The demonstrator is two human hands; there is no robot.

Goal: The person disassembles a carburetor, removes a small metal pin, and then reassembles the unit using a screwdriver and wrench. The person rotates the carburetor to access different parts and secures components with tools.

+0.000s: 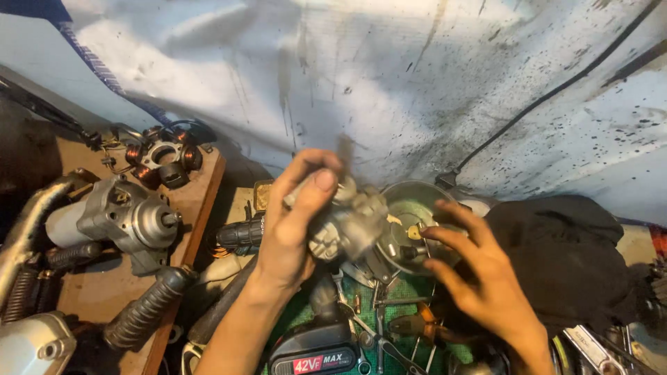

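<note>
Hands over cluttered bench, left hand (295, 222) gripping metal carburetor (347, 219), right hand (479, 267) open, empty.

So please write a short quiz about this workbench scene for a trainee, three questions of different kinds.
1. True or false: the left hand holds the carburettor.
2. What does the right hand reach into?
A. metal bowl
B. black cloth
C. starter motor
3. Fill in: the stator with copper coils lies on the wooden ____.

Key: 1 true; 2 A; 3 board.
</note>
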